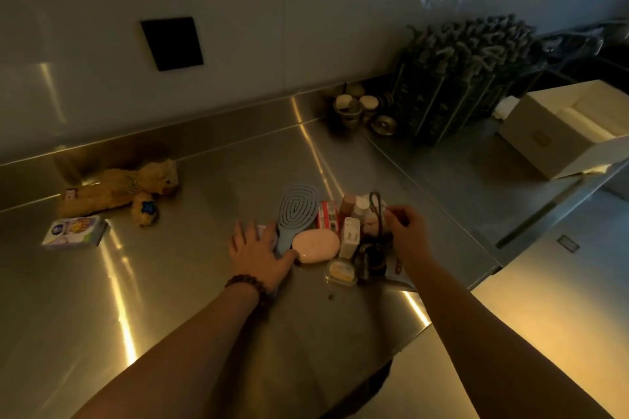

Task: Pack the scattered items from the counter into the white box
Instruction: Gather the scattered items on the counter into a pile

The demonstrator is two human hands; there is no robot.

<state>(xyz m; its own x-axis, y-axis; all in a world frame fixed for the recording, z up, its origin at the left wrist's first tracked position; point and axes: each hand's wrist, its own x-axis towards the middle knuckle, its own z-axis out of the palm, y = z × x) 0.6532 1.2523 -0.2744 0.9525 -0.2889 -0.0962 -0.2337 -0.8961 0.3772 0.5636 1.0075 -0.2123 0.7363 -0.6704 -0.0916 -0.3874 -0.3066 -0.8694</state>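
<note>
Early stage by the look of it: white box [558, 133] at 2 o'clock, well apart from the item cluster on the counter [204, 282]. Left hand [258, 253] flat, fingers spread, on the blue hairbrush [296, 211] handle. Right hand [406, 231] pinches the black cord [376, 204]. Plush toy [122, 189] and card box [76, 231] unpacked at 9 o'clock.

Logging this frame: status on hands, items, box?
Left hand flat on blue hairbrush handle. Right hand pinching black cord over the pile. White box far right, open. Plush toy still out.
</note>
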